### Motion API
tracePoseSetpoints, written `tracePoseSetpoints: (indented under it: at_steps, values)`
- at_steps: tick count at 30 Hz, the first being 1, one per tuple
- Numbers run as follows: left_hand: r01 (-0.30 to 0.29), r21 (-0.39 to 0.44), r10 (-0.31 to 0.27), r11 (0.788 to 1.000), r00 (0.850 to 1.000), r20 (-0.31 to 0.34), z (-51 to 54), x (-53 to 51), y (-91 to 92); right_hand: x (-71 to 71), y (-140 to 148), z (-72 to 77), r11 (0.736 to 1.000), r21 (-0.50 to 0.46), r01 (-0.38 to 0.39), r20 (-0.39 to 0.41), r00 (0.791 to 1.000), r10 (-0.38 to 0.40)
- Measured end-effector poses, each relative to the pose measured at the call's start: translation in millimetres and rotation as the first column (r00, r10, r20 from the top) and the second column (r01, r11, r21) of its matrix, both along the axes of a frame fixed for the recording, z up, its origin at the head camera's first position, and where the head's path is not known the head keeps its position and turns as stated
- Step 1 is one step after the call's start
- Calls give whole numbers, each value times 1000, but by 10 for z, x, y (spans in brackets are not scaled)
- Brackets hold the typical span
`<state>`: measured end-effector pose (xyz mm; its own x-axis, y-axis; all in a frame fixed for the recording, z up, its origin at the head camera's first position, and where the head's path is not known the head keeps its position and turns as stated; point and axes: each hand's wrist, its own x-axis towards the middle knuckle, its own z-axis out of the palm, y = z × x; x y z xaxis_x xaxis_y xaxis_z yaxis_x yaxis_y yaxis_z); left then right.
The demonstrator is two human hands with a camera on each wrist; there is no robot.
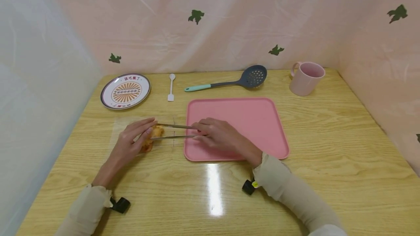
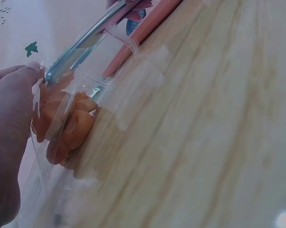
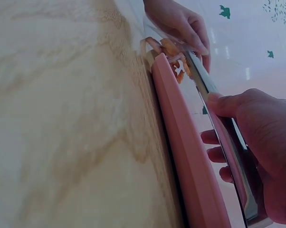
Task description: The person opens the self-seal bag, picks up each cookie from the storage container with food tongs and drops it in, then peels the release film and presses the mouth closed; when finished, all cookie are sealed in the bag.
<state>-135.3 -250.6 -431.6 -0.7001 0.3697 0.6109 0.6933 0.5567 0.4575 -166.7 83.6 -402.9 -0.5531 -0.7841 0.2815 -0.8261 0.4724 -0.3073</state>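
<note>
My left hand (image 1: 129,139) pinches a clear plastic bag (image 2: 117,45) lying on the table left of the pink tray. Inside the bag are golden-brown food pieces (image 1: 158,131), partly hidden by the left hand; the left wrist view shows them as rounded lumps (image 2: 76,128). Over the tray, my right hand (image 1: 218,134) grips metal tongs (image 1: 177,126), thumb on one arm and fingers on the other. The tongs' arms stand apart and point left, their tips at the food beside the left fingers. Whether the tips press on the food I cannot tell.
Under the right hand lies the pink tray (image 1: 242,119). Along the back are a patterned plate (image 1: 126,91), a small white spoon (image 1: 171,87), a slotted skimmer (image 1: 229,82) with a mint handle, and a pink mug (image 1: 305,81). Curtains enclose the table (image 1: 183,196).
</note>
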Motion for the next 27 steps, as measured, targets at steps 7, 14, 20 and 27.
tracePoseSetpoints:
  at_steps: [7, 14, 20, 27]
  values:
    - [-3, -10, 3, 1000, 1000, 10, 3, 7, 3, 3, -95, 2, 1000, -12, -1, 14, 1000, 1]
    - [-8, -1, 8, 1000, 1000, 12, 4, 17, 1, 0, -148, 9, 1000, 0, 7, 16, 1000, -7]
    - [4, 14, -4, 1000, 1000, -1, 8, 15, 12, -5, -180, 9, 1000, 11, 8, 18, 1000, -8]
    - [7, 18, -7, 1000, 1000, 3, 18, 15, 18, 0, -204, 16, 1000, 25, 8, 35, 999, -9]
